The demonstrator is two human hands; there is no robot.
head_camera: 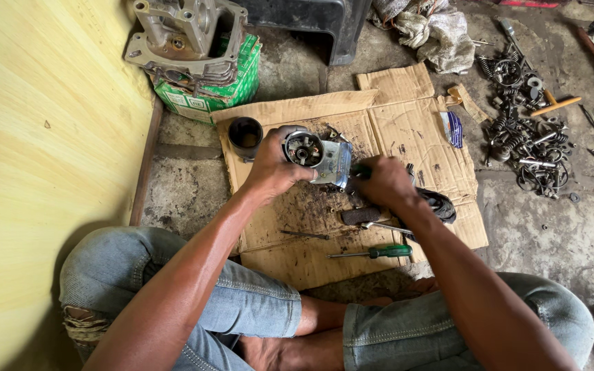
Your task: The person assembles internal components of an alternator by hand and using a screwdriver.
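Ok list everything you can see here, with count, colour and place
Metal motor housing: one, silver, on the cardboard, held by both hands
Cardboard sheet: one, brown, flat on the concrete floor
Dark cup: one, black, at the cardboard's far left corner
Screwdriver: one, green handle, on the cardboard's near edge
Engine casing: one, grey, on the green box
Green box: one, green and white, by the yellow wall
Small metal parts: many, dark, on the floor at right
Rags: a heap, grey, top centre
Left hand: grips the housing
Right hand: at the housing's right side
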